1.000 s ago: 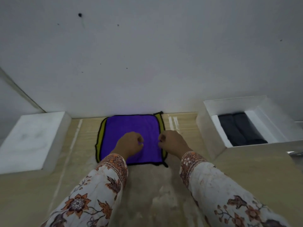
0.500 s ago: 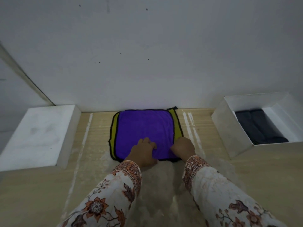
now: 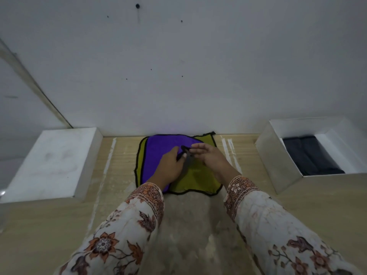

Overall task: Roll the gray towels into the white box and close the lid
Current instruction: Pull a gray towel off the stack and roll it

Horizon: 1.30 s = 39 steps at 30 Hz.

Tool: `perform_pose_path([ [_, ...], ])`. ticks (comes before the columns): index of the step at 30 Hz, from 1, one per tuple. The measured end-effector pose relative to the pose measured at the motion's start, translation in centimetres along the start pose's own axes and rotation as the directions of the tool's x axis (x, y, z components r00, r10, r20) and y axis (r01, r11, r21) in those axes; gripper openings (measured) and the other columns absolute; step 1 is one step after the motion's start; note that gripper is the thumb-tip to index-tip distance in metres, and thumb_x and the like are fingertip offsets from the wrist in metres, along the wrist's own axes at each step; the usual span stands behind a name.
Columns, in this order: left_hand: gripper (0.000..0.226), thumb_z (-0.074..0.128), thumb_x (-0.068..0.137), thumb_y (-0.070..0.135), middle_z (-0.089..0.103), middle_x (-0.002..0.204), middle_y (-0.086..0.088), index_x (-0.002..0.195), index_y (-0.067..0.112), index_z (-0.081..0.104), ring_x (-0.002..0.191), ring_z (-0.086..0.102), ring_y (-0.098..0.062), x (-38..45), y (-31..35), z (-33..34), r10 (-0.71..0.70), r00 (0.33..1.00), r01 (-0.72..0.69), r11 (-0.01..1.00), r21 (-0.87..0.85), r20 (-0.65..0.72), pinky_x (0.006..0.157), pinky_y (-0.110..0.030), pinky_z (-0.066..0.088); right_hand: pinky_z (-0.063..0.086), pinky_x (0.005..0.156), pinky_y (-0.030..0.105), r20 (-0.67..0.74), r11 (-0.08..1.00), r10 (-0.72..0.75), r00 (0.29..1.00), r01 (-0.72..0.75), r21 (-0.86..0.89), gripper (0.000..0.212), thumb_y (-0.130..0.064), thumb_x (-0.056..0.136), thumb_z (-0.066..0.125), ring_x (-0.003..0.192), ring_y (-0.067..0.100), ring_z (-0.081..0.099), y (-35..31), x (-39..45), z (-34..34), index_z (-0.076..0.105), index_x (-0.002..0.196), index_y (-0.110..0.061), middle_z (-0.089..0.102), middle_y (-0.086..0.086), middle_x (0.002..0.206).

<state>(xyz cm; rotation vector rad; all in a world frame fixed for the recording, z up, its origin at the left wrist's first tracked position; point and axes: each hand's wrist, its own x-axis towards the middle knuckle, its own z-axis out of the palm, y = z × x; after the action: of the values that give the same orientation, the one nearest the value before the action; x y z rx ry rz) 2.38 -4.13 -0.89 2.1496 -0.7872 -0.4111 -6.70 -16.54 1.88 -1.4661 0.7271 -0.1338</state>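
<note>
A purple towel (image 3: 158, 151) with black trim lies on a yellow-green towel (image 3: 196, 179) at the back of the wooden table. Its near right corner is lifted and drawn across, baring the yellow-green cloth beneath. My left hand (image 3: 170, 167) grips the raised black-trimmed edge. My right hand (image 3: 210, 157) pinches the same corner with its fingertips. The white box (image 3: 278, 165) stands open at the right, with two dark gray rolled towels (image 3: 309, 155) side by side inside. Its white lid (image 3: 49, 161) lies flat at the left.
A plain white wall rises directly behind the towels. Bare wooden tabletop (image 3: 327, 205) stretches in front of the box and between the lid and the towels.
Both hands were at the purple towel's near edge; now they have lifted its near right corner up and away, uncovering the yellow-green towel. The camera view has shifted slightly.
</note>
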Motion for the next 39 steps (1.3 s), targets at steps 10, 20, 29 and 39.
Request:
perform_pose_path([
  [10, 0.046, 0.051, 0.094, 0.048, 0.042, 0.047, 0.007, 0.057, 0.02, 0.047, 0.045, 0.042, -0.009, 0.4, 7.3, -6.5, 0.127, 0.954, -0.214, 0.922, -0.323, -0.271, 0.048, -0.022, 0.034, 0.052, 0.084, 0.041, 0.098, 0.853, -0.325, 0.94, 0.337, -0.399, 0.034, -0.01, 0.079, 0.075, 0.102, 0.025, 0.061, -1.9, 0.5, 2.1, 0.061, 0.11, -0.013, 0.066, 0.008, 0.11],
  [20, 0.037, 0.049, 0.097, 0.039, 0.039, 0.055, 0.009, 0.064, 0.023, 0.041, 0.048, 0.038, 0.0, 1.4, 10.6, -9.4, 0.147, 0.866, -0.323, 0.895, -0.309, -0.478, 0.046, -0.013, 0.029, 0.036, 0.054, 0.028, -0.06, 0.769, -0.417, 0.907, 0.317, -0.555, 0.025, -0.02, 0.07, 0.083, 0.059, 0.013, 0.051, -8.2, -3.2, -6.2, 0.059, 0.064, -0.015, 0.055, 0.001, 0.06],
  [29, 0.042, 0.05, 0.095, 0.046, 0.041, 0.053, 0.01, 0.059, 0.025, 0.042, 0.048, 0.039, -0.001, 1.5, 10.3, -8.7, 0.114, 0.905, -0.262, 0.909, -0.325, -0.41, 0.046, -0.017, 0.028, 0.054, 0.081, 0.034, 0.14, 0.801, -0.321, 0.937, 0.348, -0.487, 0.017, 0.0, 0.08, 0.073, 0.083, 0.019, 0.068, -10.8, -7.4, -14.0, 0.073, 0.091, -0.013, 0.073, 0.006, 0.087],
  [39, 0.04, 0.056, 0.092, 0.042, 0.059, 0.06, -0.005, 0.082, 0.005, 0.066, 0.061, 0.056, -0.02, 4.6, 12.1, -8.3, -0.039, 0.969, -0.039, 0.952, -0.304, -0.245, 0.064, -0.029, 0.042, 0.045, 0.076, 0.024, -0.351, 0.696, -0.57, 0.743, 0.21, -0.687, 0.01, -0.019, 0.077, 0.077, 0.085, 0.016, 0.062, -11.2, -4.5, -14.7, 0.073, 0.086, -0.02, 0.07, 0.0, 0.086],
])
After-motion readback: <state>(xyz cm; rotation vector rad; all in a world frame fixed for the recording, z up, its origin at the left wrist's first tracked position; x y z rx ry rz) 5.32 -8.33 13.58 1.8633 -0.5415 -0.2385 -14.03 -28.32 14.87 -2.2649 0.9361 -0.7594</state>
